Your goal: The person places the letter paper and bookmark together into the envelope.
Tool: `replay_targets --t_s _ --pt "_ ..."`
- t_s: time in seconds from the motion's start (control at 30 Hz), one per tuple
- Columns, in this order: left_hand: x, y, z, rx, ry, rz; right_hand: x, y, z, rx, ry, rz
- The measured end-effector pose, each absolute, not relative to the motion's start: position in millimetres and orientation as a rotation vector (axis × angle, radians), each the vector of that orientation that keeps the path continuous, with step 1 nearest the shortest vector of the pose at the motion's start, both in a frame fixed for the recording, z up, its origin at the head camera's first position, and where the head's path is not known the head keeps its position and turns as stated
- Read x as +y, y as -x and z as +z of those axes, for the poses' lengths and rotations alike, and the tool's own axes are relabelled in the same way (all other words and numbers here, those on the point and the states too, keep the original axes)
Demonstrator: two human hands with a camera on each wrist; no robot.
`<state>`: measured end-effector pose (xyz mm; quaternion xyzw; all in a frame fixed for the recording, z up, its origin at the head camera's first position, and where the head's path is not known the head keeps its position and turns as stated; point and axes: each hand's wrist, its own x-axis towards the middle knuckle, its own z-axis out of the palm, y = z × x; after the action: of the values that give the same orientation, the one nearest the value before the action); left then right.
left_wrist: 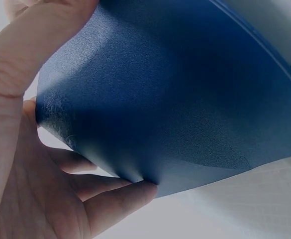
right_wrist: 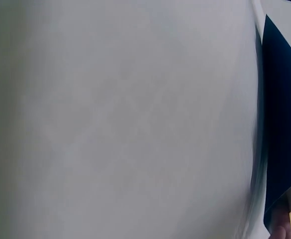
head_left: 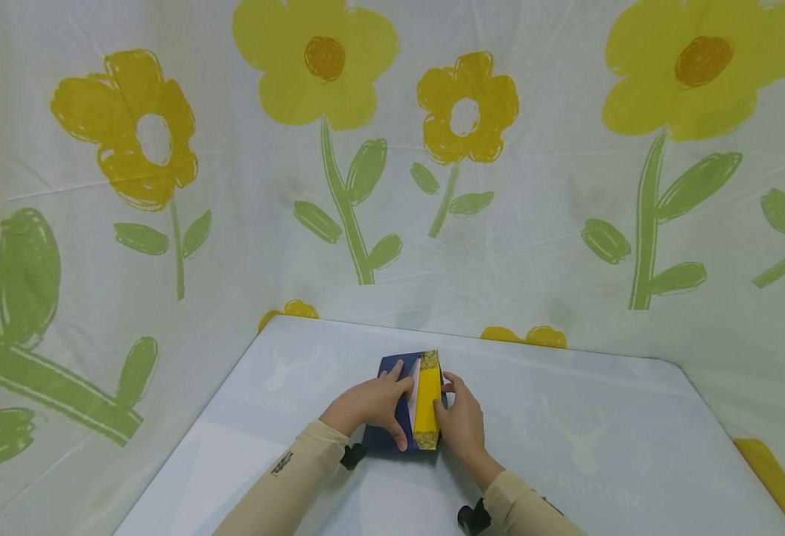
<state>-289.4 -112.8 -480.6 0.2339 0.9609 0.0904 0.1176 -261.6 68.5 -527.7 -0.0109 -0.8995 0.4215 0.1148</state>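
Observation:
A dark blue booklet-like thing [head_left: 384, 439] is held low over the white table. Along its right side runs a bright yellow panel [head_left: 427, 398] with gold speckled ends, and a narrow pale wedge shows beside it. My left hand [head_left: 375, 402] grips the blue cover from the left. The left wrist view shows the thumb above the cover [left_wrist: 150, 99] and fingertips [left_wrist: 144, 191] pressing its edge, which bends slightly. From the right, my right hand [head_left: 462, 420] pinches the side by the yellow panel. Most of that hand is outside the right wrist view; only fingertips [right_wrist: 280, 232] show beside the blue cover [right_wrist: 284, 114].
The white table [head_left: 567, 417] bears faint printed deer-head patterns. Behind and to the sides hangs a pale curtain [head_left: 533, 246] with yellow flowers, reaching down past the table's edges. Black straps [head_left: 475, 517] sit at both wrists.

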Motion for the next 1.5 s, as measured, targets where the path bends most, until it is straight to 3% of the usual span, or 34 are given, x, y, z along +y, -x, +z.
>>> replay_targets --t_s 1.5 --pt "-115 290 -483 2.821 -0.716 0.263 57 257 -524 -2.621 -0.102 1.135"
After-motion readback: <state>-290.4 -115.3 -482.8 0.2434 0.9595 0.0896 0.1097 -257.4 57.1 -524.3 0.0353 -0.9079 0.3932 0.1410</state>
